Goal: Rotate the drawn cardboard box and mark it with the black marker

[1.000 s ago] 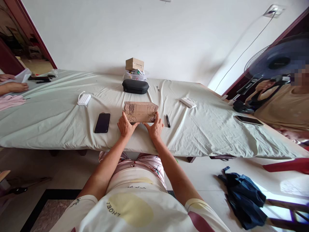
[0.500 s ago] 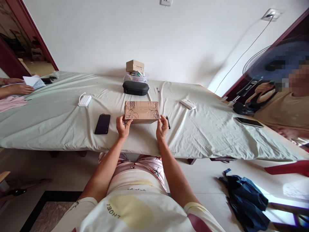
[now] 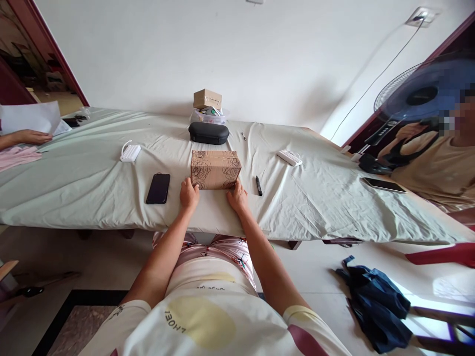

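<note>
A brown cardboard box (image 3: 215, 170) with dark scribbled loops on its surface is at the table's middle, in front of me. My left hand (image 3: 189, 194) grips its near left corner, fingers closed against the cardboard. At the near right corner my right hand (image 3: 238, 196) holds the box the same way. Some fingertips are hidden along the box's sides. To the right of my right hand lies a black marker (image 3: 259, 186). A dark smartphone (image 3: 158, 189) lies flat to the left of my left hand.
Behind the box is a black hard case (image 3: 208, 133), then a clear plastic tub (image 3: 208, 117) topped by a small carton (image 3: 207, 99). White power banks (image 3: 130, 152) lie left and right. A person's hand (image 3: 35, 136) holds paper at far left; another person sits at right near a tablet (image 3: 383, 185).
The box has been tipped, so a differently scribbled face now shows. My right hand has shifted left, uncovering the marker. At the left, the other person's paper has been raised and spread.
</note>
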Action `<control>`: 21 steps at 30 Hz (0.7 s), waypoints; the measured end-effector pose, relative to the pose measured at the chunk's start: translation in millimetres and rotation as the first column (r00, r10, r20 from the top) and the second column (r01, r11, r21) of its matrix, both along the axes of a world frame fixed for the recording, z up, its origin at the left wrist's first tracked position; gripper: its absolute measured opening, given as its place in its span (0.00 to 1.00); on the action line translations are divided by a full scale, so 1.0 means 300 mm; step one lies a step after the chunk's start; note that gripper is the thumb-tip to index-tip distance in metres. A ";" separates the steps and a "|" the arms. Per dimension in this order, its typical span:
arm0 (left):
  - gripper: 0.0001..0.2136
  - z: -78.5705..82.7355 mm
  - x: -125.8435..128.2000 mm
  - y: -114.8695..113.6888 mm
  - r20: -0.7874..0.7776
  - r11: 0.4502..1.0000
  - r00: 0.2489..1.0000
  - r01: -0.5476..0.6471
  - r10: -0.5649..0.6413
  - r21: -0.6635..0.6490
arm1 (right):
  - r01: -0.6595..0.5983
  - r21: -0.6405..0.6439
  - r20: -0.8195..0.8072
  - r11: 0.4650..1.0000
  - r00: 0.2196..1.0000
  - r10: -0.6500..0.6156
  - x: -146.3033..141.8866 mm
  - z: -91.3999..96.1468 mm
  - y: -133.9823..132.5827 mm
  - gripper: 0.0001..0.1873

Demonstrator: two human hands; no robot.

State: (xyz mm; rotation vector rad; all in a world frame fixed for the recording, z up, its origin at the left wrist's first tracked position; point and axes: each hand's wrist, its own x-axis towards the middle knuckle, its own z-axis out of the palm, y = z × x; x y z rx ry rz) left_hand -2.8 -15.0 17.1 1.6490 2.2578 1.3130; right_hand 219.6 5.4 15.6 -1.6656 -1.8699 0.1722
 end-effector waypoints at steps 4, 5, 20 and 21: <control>0.25 0.006 0.022 -0.009 -0.130 0.995 0.991 -0.013 -0.001 -0.101 | 0.047 -0.032 0.098 0.998 0.994 -0.044 -0.013 0.018 -0.023 0.40; 0.28 0.007 0.027 -0.010 -0.147 0.994 0.989 -0.008 -0.008 -0.105 | 0.047 -0.030 0.098 0.998 0.994 -0.044 -0.015 0.019 -0.026 0.40; 0.59 0.039 0.078 -0.040 -0.136 0.995 0.990 0.055 -0.043 0.088 | 0.194 0.168 -0.085 0.967 0.980 -0.181 -0.057 0.022 -0.039 0.58; 0.59 0.037 0.076 -0.037 -0.124 0.993 0.991 0.059 -0.047 0.098 | 0.181 0.171 -0.101 0.968 0.981 -0.166 -0.051 0.018 -0.034 0.56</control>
